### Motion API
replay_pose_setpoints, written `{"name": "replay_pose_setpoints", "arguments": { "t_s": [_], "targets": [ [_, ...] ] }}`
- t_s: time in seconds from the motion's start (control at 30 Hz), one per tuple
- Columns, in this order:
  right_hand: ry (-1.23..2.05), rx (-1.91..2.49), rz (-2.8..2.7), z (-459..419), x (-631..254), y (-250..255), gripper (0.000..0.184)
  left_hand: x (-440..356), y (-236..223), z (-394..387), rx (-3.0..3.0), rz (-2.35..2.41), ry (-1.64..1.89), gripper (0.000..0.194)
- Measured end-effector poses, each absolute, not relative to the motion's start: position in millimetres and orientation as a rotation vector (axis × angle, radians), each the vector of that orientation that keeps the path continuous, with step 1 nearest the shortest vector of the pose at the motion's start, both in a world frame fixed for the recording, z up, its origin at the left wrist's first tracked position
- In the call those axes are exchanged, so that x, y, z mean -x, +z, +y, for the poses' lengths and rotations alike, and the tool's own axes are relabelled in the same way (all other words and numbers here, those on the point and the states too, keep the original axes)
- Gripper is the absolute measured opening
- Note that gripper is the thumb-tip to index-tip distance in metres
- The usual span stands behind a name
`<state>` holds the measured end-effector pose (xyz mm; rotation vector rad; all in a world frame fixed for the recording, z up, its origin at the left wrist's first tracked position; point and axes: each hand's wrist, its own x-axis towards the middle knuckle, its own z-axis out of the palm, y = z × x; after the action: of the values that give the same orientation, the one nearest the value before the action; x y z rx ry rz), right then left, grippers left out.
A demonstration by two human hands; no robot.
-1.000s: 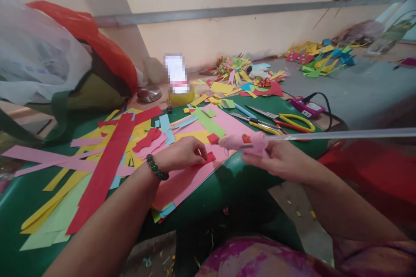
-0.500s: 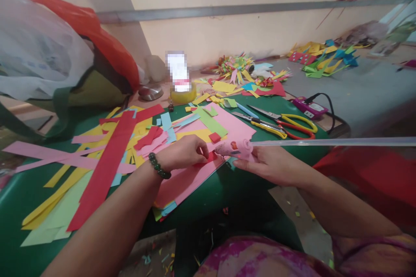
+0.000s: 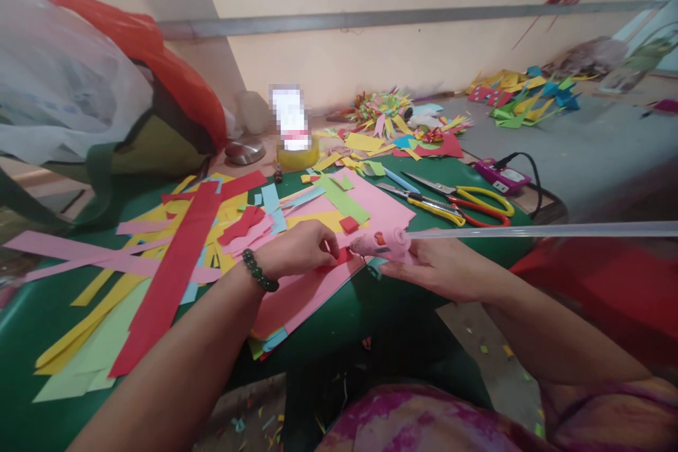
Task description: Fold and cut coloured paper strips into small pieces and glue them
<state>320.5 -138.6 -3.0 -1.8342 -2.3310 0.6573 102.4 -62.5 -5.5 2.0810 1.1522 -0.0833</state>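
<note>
My right hand (image 3: 442, 265) is closed around a pink hot glue gun (image 3: 386, 243), with a long clear glue stick (image 3: 540, 229) running out of its back to the right. The gun's nozzle points left, at a small red paper piece (image 3: 344, 254). My left hand (image 3: 304, 248), with a dark bead bracelet on the wrist, pinches the near side of that red piece over pink paper sheets (image 3: 301, 304). Another small red paper square (image 3: 349, 224) lies just beyond the nozzle.
Red, pink, yellow and green paper strips (image 3: 169, 275) spread over the green surface at the left. Scissors (image 3: 482, 206) and a yellow box cutter (image 3: 429, 206) lie behind the glue gun. A purple power socket (image 3: 502, 175) sits at the right; a lit phone (image 3: 290, 119) stands at the back.
The glue gun in my right hand has come left and slightly down, its nozzle now at the red paper piece. My left hand has kept its pinch, almost in place.
</note>
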Motion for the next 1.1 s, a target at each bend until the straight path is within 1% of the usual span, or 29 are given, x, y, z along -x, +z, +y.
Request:
{"name": "replay_pose_setpoints", "arguments": {
  "t_s": [0.27,0.43,0.6,0.67,0.73,0.83,0.87,0.97,1.03,1.1],
  "targets": [
    [0.691,1.807,-2.34,-144,-325,-2,0.053,-103,-5,-63,-2.091,1.161,-0.064,0.016],
    [0.726,1.695,-2.303,-149,-332,-3,0.055,-103,-5,-63,-2.075,1.173,-0.073,0.014],
    [0.725,1.494,-2.024,-153,-342,-2,0.046,-102,-7,-61,-2.056,1.155,-0.044,0.012],
    [0.646,1.505,-1.868,-148,-346,-3,0.046,-99,-2,-60,-2.026,1.123,-0.033,0.009],
    [0.54,1.57,-1.721,-137,-349,-4,0.049,-92,7,-60,-1.919,1.069,-0.006,0.015],
    [0.413,1.711,-1.676,-111,-353,-5,0.055,-79,22,-59,-1.734,0.99,0.164,0.037],
    [0.39,1.76,-1.713,-102,-353,-6,0.056,-74,26,-58,-1.694,0.987,0.262,0.04],
    [0.356,1.812,-1.904,-80,-353,-11,0.058,-64,29,-55,-1.564,1.049,0.572,0.032],
    [0.324,1.779,-2.017,-69,-352,-17,0.06,-62,27,-52,-1.448,1.094,0.712,0.032],
    [0.313,1.819,-2.058,-62,-350,-23,0.059,-63,24,-51,-1.341,1.121,0.773,0.036]
  ]
}}
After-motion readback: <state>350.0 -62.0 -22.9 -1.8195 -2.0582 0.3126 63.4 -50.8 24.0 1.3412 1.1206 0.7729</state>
